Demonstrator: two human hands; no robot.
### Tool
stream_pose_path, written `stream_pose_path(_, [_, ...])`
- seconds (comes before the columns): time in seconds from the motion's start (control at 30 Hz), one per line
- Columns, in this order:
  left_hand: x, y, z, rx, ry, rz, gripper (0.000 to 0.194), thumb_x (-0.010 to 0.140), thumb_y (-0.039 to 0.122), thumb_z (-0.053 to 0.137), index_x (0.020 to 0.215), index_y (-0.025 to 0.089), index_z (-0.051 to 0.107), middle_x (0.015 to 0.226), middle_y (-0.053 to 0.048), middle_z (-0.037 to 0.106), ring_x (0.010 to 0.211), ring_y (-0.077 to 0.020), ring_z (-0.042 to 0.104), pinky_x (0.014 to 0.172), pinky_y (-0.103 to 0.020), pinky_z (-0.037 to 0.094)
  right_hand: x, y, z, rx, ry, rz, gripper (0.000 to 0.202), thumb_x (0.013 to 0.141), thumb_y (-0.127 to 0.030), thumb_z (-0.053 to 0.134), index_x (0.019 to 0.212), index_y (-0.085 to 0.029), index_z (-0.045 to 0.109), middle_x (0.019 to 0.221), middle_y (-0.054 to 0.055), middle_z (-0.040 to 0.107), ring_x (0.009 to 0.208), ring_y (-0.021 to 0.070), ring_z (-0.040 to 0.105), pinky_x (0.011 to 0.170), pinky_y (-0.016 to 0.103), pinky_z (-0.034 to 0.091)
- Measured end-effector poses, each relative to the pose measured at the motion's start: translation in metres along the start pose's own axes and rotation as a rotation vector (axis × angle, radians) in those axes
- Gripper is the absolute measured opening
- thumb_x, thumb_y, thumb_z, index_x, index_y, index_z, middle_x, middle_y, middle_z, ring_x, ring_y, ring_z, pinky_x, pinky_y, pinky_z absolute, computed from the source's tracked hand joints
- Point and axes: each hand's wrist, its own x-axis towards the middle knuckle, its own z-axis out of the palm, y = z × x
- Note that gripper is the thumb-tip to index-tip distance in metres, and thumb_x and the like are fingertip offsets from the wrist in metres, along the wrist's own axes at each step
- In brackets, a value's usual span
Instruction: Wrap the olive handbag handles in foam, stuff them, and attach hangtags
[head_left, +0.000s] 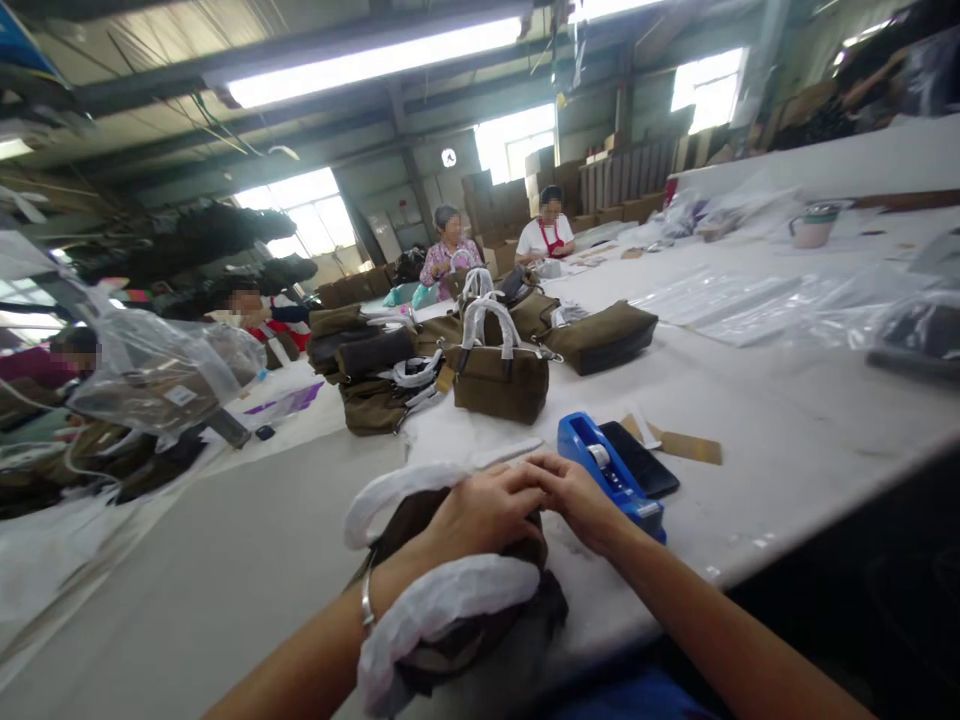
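A dark brown handbag [525,549] lies on the table in front of me, its two handles [457,590] wrapped in white paper. My left hand [484,508] reaches between the handles, fingers bent over the far end of the bag. My right hand [574,492] meets it there, fingertips pinched together against the left fingers. Whatever small part lies between the fingertips is hidden. Just right of my right hand stands a blue tape dispenser [611,470] with a roll of tape.
Beside the dispenser are a black phone [637,458] and brown card pieces [690,447]. Several finished-looking handbags [501,382] are heaped ahead. Clear plastic bags [750,305] and a cup [816,226] lie right. Co-workers [450,250] sit at the far side; a filled plastic bag [172,370] stands left.
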Motion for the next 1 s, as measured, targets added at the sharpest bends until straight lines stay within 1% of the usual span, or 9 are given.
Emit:
stream_pose_path(0.1, [0.007, 0.002, 0.014, 0.237, 0.005, 0.061, 0.013, 0.094, 0.022, 0.067, 0.105, 0.016, 0.069, 0.113, -0.008, 0.074, 0.101, -0.0272, 0.073, 0.078, -0.036, 0.064, 0.002, 0.005, -0.002, 0.054, 0.003, 0.007, 0.051, 0.073, -0.06, 0.081, 0.093, -0.014, 0.069, 0.091, 0.006, 0.071, 0.078, 0.017, 0.066, 0.069, 0.027, 0.053])
stream_pose_path(0.2, [0.007, 0.003, 0.017, 0.348, 0.022, 0.099, 0.012, 0.096, 0.013, 0.057, 0.103, 0.012, 0.066, 0.101, -0.01, 0.074, 0.086, -0.0256, 0.074, 0.066, -0.034, 0.063, 0.003, 0.006, -0.004, 0.022, 0.027, -0.024, 0.049, 0.076, -0.06, 0.079, 0.092, -0.015, 0.069, 0.084, 0.004, 0.069, 0.073, 0.0164, 0.064, 0.064, 0.026, 0.051])
stream_pose_path(0.27, [0.004, 0.003, 0.016, 0.382, 0.045, 0.112, 0.014, 0.097, 0.011, 0.053, 0.105, 0.01, 0.065, 0.099, -0.009, 0.074, 0.08, -0.0233, 0.073, 0.062, -0.032, 0.062, 0.004, 0.006, -0.006, -0.15, 0.058, -0.131, 0.045, 0.081, -0.058, 0.075, 0.094, -0.016, 0.071, 0.086, 0.005, 0.07, 0.076, 0.0186, 0.063, 0.065, 0.028, 0.049])
stream_pose_path(0.37, [-0.001, 0.001, 0.014, 0.361, 0.083, 0.125, 0.016, 0.096, 0.008, 0.051, 0.107, 0.01, 0.063, 0.1, -0.009, 0.073, 0.079, -0.021, 0.072, 0.066, -0.029, 0.061, 0.004, 0.004, -0.008, -0.425, 0.063, -0.269, 0.036, 0.089, -0.053, 0.065, 0.095, -0.018, 0.071, 0.083, 0.004, 0.069, 0.076, 0.0197, 0.061, 0.069, 0.031, 0.047])
stream_pose_path(0.47, [-0.005, -0.001, 0.013, 0.348, 0.127, 0.119, 0.019, 0.099, 0.009, 0.044, 0.102, 0.013, 0.062, 0.091, -0.007, 0.071, 0.073, -0.0189, 0.069, 0.061, -0.027, 0.058, 0.003, 0.004, -0.007, -0.401, 0.008, -0.216, 0.033, 0.092, -0.051, 0.061, 0.092, -0.019, 0.065, 0.065, -0.003, 0.055, 0.059, 0.014, 0.048, 0.055, 0.026, 0.037])
stream_pose_path(0.63, [-0.008, -0.006, 0.015, 0.378, 0.168, 0.101, 0.016, 0.102, 0.014, 0.042, 0.094, 0.017, 0.057, 0.078, -0.003, 0.064, 0.063, -0.0184, 0.066, 0.05, -0.027, 0.049, 0.007, 0.006, -0.003, -0.207, -0.042, -0.093, 0.036, 0.09, -0.055, 0.061, 0.086, -0.021, 0.055, 0.058, -0.008, 0.038, 0.05, 0.0099, 0.032, 0.048, 0.024, 0.025])
stream_pose_path(0.77, [-0.007, -0.01, 0.018, 0.403, 0.175, 0.126, 0.018, 0.1, 0.011, 0.039, 0.097, 0.015, 0.057, 0.08, -0.003, 0.065, 0.061, -0.0173, 0.065, 0.05, -0.026, 0.048, 0.013, 0.011, -0.003, -0.286, -0.049, -0.117, 0.038, 0.089, -0.056, 0.063, 0.081, -0.02, 0.053, 0.061, -0.006, 0.042, 0.056, 0.0107, 0.037, 0.052, 0.024, 0.029])
stream_pose_path(0.87, [-0.007, -0.015, 0.018, 0.426, 0.21, 0.152, 0.023, 0.101, 0.01, 0.037, 0.092, 0.017, 0.057, 0.076, -0.001, 0.064, 0.06, -0.016, 0.064, 0.051, -0.026, 0.047, 0.016, 0.016, -0.003, -0.356, -0.049, -0.164, 0.045, 0.091, -0.059, 0.06, 0.074, -0.019, 0.052, 0.064, -0.004, 0.045, 0.06, 0.0117, 0.04, 0.056, 0.025, 0.032])
stream_pose_path(1.0, [-0.015, -0.024, 0.021, 0.451, 0.226, 0.245, 0.026, 0.099, 0.009, 0.042, 0.083, 0.019, 0.06, 0.065, 0.0, 0.06, 0.05, -0.0163, 0.058, 0.041, -0.029, 0.038, 0.018, 0.016, -0.001, -0.382, 0.047, -0.172, 0.049, 0.091, -0.063, 0.056, 0.07, -0.019, 0.052, 0.06, -0.004, 0.044, 0.058, 0.0126, 0.041, 0.055, 0.027, 0.034])
